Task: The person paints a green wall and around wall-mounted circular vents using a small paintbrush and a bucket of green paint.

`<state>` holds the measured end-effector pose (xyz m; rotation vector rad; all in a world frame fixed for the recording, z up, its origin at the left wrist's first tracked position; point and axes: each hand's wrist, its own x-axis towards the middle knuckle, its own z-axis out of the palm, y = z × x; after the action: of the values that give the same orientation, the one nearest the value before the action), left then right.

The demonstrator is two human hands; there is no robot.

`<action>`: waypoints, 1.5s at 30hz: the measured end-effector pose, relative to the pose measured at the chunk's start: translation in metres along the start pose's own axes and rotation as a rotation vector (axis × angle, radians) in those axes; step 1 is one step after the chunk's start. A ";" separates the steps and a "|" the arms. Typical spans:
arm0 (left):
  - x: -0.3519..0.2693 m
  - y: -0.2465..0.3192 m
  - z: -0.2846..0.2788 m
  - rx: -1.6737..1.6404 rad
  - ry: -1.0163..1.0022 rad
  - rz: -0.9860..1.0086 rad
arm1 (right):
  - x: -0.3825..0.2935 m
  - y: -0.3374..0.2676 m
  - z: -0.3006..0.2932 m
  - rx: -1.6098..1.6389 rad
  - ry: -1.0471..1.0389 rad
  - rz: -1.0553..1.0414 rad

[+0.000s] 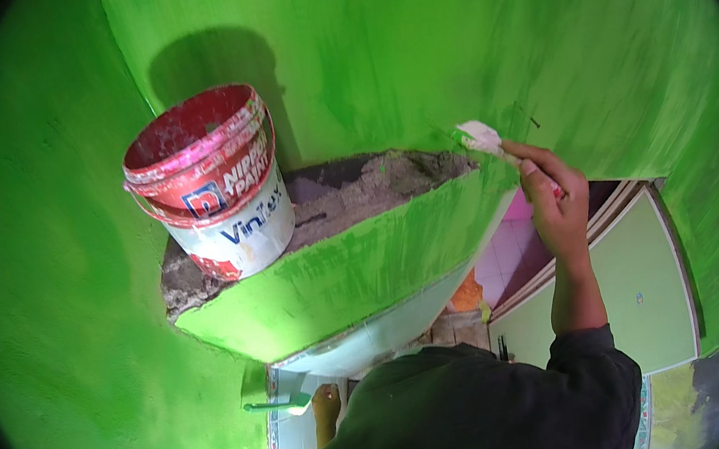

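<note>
My right hand [560,201] grips the handle of a paintbrush [483,138]. Its pale, paint-covered bristles point left, at or very near the bright green wall [380,56], just above the right end of a rough masonry ledge [356,191]. On the left part of that ledge stands a red and white Nippon Paint bucket [237,205], lidless, with paint smears on its rim and its handle hanging down in front. I see the bucket's red inner wall, but its bottom is hidden. My left hand cannot be made out; a bare limb shows beside my dark shirt.
Below the ledge, its green front face [338,273] meets pale tiles [372,339]. A light green door [626,287] stands at the right beside a doorway with pink tiles [502,255]. A nail [535,122] sticks out near the brush. A green plastic item [277,405] is at lower left.
</note>
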<state>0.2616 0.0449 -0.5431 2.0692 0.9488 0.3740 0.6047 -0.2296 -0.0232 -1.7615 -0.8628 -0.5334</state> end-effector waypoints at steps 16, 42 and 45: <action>0.022 0.012 -0.010 0.005 -0.146 -0.046 | -0.031 0.047 -0.008 0.661 0.145 0.471; -0.130 -0.039 0.014 -0.090 0.114 -0.542 | -0.122 0.005 0.212 0.843 -1.313 0.488; -0.149 -0.046 0.022 -0.153 0.158 -0.595 | -0.147 0.001 0.239 0.820 -1.383 0.398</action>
<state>0.1509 -0.0595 -0.5836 1.5430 1.5196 0.2810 0.4996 -0.0493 -0.2106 -1.2584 -1.2874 1.3078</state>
